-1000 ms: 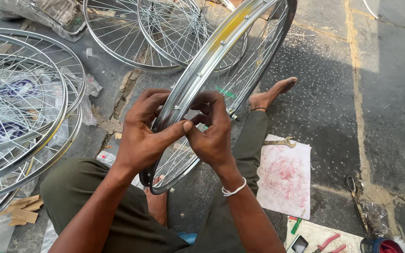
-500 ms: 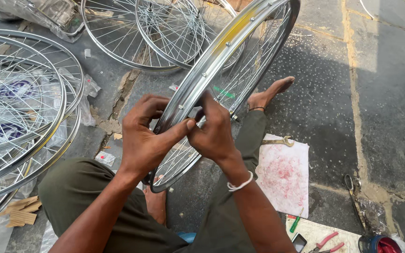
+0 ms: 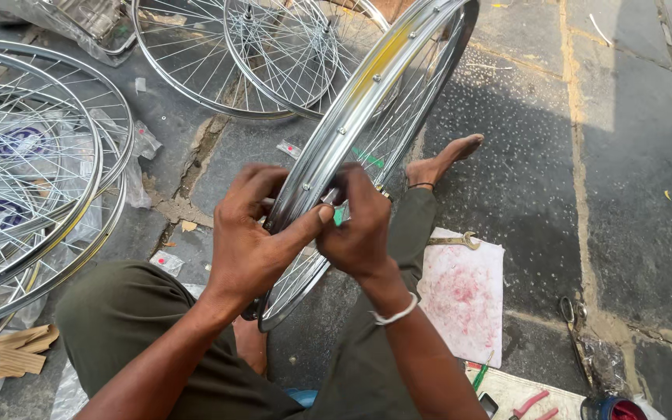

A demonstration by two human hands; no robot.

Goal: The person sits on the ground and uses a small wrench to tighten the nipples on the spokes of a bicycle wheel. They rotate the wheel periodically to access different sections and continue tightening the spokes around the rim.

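A shiny steel bicycle wheel rim with thin spokes stands tilted between my legs. Its lower end rests near my lap. My left hand wraps around the rim from the left, thumb laid across the outer face. My right hand pinches at the rim's inner side, fingers closed on a small part by a spoke; what they grip is hidden. A white bangle sits on my right wrist. My bare foot lies just beyond the rim.
Several finished spoked wheels are stacked at the left, and more wheels lie at the top. A stained white cloth with a wrench lies right of my leg. Scissors and pliers lie bottom right.
Both hands have stayed on the rim. The right hand's fingers shifted slightly at the inner side, and the rim tipped a little more upright.
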